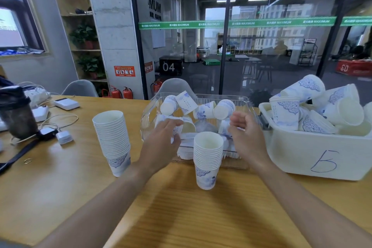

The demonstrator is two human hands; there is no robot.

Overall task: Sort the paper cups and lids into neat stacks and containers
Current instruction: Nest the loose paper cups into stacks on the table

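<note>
On the wooden table (60,197) two stacks of nested paper cups stood upright. The taller stack (112,141) was left of centre, and the shorter stack (207,159) stood nearer the middle, just in front of a clear bin (149,115). Loose cups (201,110) lay jumbled on their sides inside that bin, white with blue patterns, some mouths facing the camera. To its right, close beside it, sat a white bin (322,155) with a blue mark handwritten on its front wall, heaped above its rim with more cups (314,104) tilted every way.

Both forearms reached forward from the near edge. The left hand (163,141) was at the bin's front wall, left of the shorter stack, with its fingers extended toward a cup; motion blur hid whether it gripped anything, so I could not tell. The right hand (245,133) hovered over the bin's right front corner, fingers loosely curled and relaxed, holding nothing that showed. The shorter stack stood between the two wrists, touched by neither.

At the table's left end lay a dark bottle (16,112), white chargers (64,137) and tangled cables (58,121). Grey chairs (80,87) stood behind the table before a glass wall (261,46).
</note>
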